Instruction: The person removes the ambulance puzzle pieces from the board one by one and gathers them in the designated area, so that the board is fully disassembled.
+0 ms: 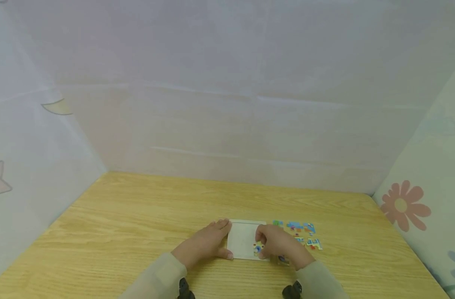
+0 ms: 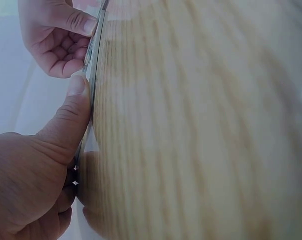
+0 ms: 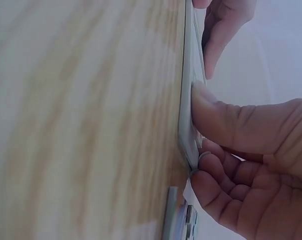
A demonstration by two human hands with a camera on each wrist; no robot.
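A white puzzle board lies flat on the wooden table. My left hand rests along its left side, fingers by the far corner and thumb on the near edge. In the left wrist view, that thumb lies extended against the board's edge. At the board's near right corner is a yellow and blue jigsaw piece, pinched by my right hand between thumb and bent index finger. The right wrist view shows the thumb pressing on the board and the other fingers curled at its corner. The grip itself is partly hidden.
Several colourful loose jigsaw pieces lie right of the board, some hidden by my right hand and forearm. The wooden tabletop is bordered by pale printed cloth at the back and sides.
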